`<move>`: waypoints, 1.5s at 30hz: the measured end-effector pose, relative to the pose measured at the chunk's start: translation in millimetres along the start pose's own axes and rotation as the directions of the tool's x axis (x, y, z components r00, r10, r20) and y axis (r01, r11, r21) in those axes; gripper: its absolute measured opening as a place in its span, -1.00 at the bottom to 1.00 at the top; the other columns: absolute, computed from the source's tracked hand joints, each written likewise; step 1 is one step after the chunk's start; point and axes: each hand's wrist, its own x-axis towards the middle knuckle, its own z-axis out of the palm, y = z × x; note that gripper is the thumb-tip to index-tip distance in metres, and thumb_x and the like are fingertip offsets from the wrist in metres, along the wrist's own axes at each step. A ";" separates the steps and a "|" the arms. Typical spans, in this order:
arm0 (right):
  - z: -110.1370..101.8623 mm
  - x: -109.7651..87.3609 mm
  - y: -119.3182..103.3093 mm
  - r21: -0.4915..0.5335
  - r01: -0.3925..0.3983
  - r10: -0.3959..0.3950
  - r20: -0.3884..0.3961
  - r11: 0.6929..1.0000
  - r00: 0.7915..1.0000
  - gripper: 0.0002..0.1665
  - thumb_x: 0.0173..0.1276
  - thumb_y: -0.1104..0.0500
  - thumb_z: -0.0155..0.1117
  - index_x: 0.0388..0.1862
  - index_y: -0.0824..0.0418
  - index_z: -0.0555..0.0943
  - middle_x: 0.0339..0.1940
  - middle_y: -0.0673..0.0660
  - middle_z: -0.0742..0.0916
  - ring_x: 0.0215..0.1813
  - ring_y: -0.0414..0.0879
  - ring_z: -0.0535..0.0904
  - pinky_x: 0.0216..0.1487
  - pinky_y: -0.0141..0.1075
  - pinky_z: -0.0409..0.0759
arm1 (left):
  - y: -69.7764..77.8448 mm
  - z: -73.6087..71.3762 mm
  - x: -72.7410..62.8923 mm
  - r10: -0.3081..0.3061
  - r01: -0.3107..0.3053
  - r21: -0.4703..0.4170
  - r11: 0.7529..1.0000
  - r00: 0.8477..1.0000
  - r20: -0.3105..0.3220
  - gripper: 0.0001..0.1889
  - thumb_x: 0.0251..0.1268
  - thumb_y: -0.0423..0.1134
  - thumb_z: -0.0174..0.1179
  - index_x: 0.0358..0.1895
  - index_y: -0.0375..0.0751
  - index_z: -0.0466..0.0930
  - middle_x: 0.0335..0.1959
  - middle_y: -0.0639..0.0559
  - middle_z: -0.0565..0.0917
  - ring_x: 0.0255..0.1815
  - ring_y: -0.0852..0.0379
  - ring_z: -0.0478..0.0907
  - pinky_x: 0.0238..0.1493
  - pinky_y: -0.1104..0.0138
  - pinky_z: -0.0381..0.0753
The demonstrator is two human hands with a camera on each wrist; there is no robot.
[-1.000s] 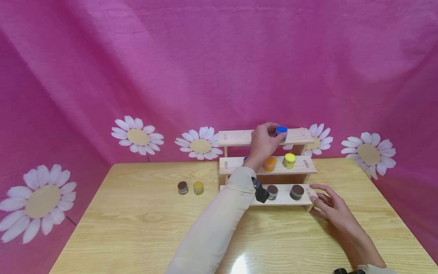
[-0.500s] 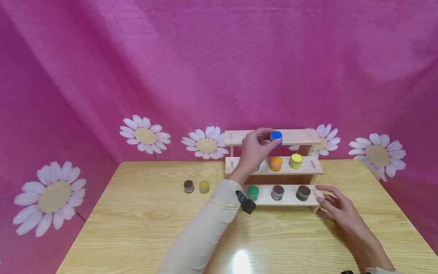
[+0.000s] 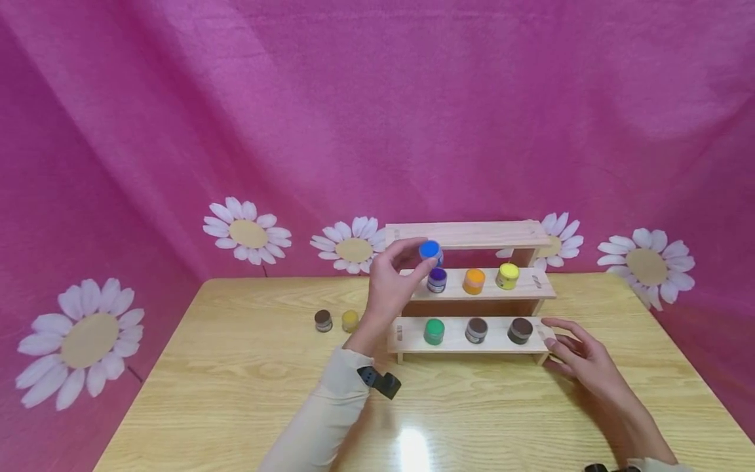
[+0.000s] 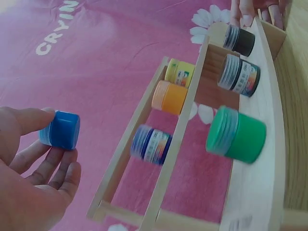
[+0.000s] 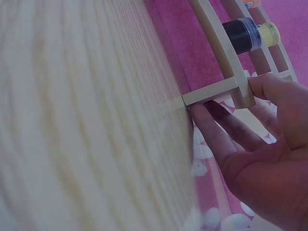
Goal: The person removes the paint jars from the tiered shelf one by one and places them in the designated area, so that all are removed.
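Observation:
My left hand pinches a small blue paint jar between thumb and fingers, held up before the left end of the wooden three-tier rack. In the left wrist view the blue jar is apart from the rack. The middle tier bears a purple jar, an orange jar and a yellow jar. Green, grey-brown and dark brown jars stand on the lowest tier. My right hand grips that tier's right end, thumb above and fingers against the end support.
A dark brown jar and an ochre-yellow jar stand on the wooden table, left of the rack. Behind the rack hangs a pink cloth with white daisies.
My left hand has carried the blue jar from the top tier leftward and down, uncovering the purple and green jars. My right hand stays at the rack's lower right end.

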 end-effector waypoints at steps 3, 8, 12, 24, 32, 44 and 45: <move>-1.1 1.8 -0.8 -0.007 -0.012 0.012 -0.009 1.000 1.000 -0.48 0.59 0.32 0.13 0.47 0.33 0.35 0.06 -0.12 0.72 0.02 -0.30 0.67 -0.02 -0.25 0.76 | 0.9 -12.5 -7.5 -0.002 0.001 -0.046 0.999 1.000 -0.017 -0.65 0.28 -0.38 0.43 0.13 -0.29 0.68 0.00 -0.09 0.73 -0.02 0.06 0.68 0.17 0.20 0.69; -2.7 3.5 -2.4 -0.022 -0.037 0.037 -0.014 0.999 0.999 -0.47 0.59 0.29 0.15 0.47 0.29 0.36 0.06 -0.14 0.71 0.02 -0.30 0.67 -0.02 -0.26 0.76 | -6.5 -30.9 -22.8 -0.014 0.010 -0.077 0.997 0.999 -0.046 -0.64 0.26 -0.42 0.43 0.12 -0.37 0.67 0.03 -0.12 0.70 0.02 0.01 0.67 0.21 0.07 0.67; -3.1 3.7 -2.9 -0.012 -0.030 0.030 -0.013 0.999 0.999 -0.47 0.59 0.30 0.14 0.47 0.31 0.35 0.07 -0.14 0.71 0.03 -0.30 0.67 -0.02 -0.25 0.76 | -10.3 -45.4 -33.8 -0.007 0.002 -0.079 0.997 0.997 -0.072 -0.62 0.25 -0.44 0.43 0.13 -0.42 0.65 0.08 -0.18 0.70 0.07 -0.07 0.66 0.23 0.03 0.65; -0.2 3.6 -1.9 -0.018 -0.032 0.032 -0.004 0.999 0.999 -0.48 0.60 0.32 0.12 0.48 0.30 0.35 0.07 -0.12 0.70 0.02 -0.28 0.67 -0.04 -0.26 0.77 | -20.8 -105.3 -61.7 -0.163 0.163 -0.016 0.987 0.969 -0.186 -0.61 0.25 -0.39 0.44 0.15 -0.30 0.67 0.09 -0.16 0.71 0.07 -0.04 0.68 0.10 0.31 0.71; 0.0 2.6 0.4 -0.010 -0.024 0.024 0.003 1.000 1.000 -0.49 0.60 0.35 0.10 0.47 0.28 0.37 0.07 -0.12 0.70 0.03 -0.28 0.66 -0.04 -0.26 0.77 | -35.9 -138.7 -72.9 -0.191 0.207 0.024 0.978 0.939 -0.287 -0.64 0.24 -0.48 0.41 0.11 -0.44 0.65 0.03 -0.27 0.70 -0.01 0.12 0.67 0.11 0.39 0.68; -0.9 -0.7 2.0 0.018 -0.009 0.009 0.000 1.000 1.000 -0.49 0.59 0.38 0.10 0.47 0.29 0.37 0.06 -0.10 0.71 0.03 -0.29 0.66 -0.05 -0.25 0.78 | -67.2 -180.2 -82.2 -0.313 0.363 0.088 0.928 0.885 -0.345 -0.64 0.28 -0.47 0.39 0.13 -0.45 0.64 0.07 -0.35 0.66 0.04 0.02 0.63 0.03 0.55 0.64; -1.0 0.0 1.7 0.013 -0.011 0.011 -0.002 1.000 1.000 -0.49 0.59 0.37 0.10 0.47 0.30 0.36 0.07 -0.10 0.71 0.03 -0.29 0.67 -0.05 -0.25 0.78 | -70.0 -182.5 -83.2 -0.327 0.378 0.091 0.922 0.880 -0.344 -0.64 0.29 -0.47 0.38 0.13 -0.45 0.64 0.08 -0.35 0.66 0.05 0.01 0.63 0.03 0.56 0.64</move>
